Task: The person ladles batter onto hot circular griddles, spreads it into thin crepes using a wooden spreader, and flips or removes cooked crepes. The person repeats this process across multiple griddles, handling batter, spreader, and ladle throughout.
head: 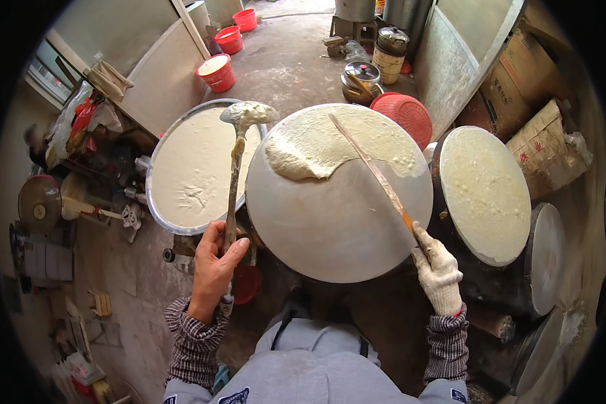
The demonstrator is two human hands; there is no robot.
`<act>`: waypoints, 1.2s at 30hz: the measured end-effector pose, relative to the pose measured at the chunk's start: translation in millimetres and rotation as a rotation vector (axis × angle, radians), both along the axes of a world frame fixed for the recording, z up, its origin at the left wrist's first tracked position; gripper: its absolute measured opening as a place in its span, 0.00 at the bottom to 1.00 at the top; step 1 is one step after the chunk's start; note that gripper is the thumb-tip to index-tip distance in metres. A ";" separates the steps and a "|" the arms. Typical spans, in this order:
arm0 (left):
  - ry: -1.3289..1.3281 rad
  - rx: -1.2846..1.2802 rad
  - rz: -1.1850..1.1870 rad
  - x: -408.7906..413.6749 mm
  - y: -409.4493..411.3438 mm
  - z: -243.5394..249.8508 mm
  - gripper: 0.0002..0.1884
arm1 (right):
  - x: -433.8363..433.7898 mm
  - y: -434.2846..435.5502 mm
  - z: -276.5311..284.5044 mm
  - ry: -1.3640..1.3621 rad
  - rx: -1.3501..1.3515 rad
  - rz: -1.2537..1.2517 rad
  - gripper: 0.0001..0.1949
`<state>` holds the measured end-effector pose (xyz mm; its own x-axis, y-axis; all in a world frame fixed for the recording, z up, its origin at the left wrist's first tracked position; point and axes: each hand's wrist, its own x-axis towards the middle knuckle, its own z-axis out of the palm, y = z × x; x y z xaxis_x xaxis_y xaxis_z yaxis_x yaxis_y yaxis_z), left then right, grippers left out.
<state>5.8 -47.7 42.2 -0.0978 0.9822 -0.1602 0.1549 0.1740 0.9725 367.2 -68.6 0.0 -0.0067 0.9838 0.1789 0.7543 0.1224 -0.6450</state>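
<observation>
My bare left hand (216, 270) grips the handle of a ladle (235, 166), held upright. Batter coats the ladle's bowl, which is over the right rim of a wide basin (154, 202) full of pale batter (197, 161). In a white knit glove, my right hand (438, 272) holds a long wooden spreader (371, 164) slanting across a round griddle (333, 227). The spreader's far end is over the batter layer (343, 131) covering the griddle's far part. That layer is thick and heaped at the left, thinner to the right. Bare metal shows on the near part.
On the right, another griddle carries a pale round flatbread (485, 194); beyond it are more griddles (548, 260). A red plastic basket (404, 116) stands behind the main griddle. Red buckets (216, 73) line the left wall, and lidded pots (362, 81) sit on the floor ahead.
</observation>
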 end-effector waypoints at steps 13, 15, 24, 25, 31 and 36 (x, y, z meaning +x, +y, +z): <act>-0.178 -0.046 -0.020 1.3 -22.0 27.2 0.11 | -35.3 60.7 18.8 0.077 -0.261 0.206 0.22; -0.324 0.004 -0.063 -1.3 -31.6 41.2 0.10 | -34.6 62.2 12.8 0.159 -0.371 0.254 0.22; -0.690 -0.029 -0.148 5.4 -31.3 55.0 0.14 | -27.4 74.2 18.1 0.214 -0.446 0.200 0.20; -0.728 -0.042 -0.143 5.0 -31.1 54.7 0.14 | -33.1 81.0 18.4 0.096 -0.419 0.242 0.20; -1.042 0.041 -0.232 -4.1 -37.5 66.9 0.15 | -0.4 50.0 16.2 0.274 -0.524 0.256 0.19; -1.171 -0.127 -0.083 -2.6 -28.2 51.1 0.17 | 5.8 38.9 12.0 0.261 -0.528 0.186 0.19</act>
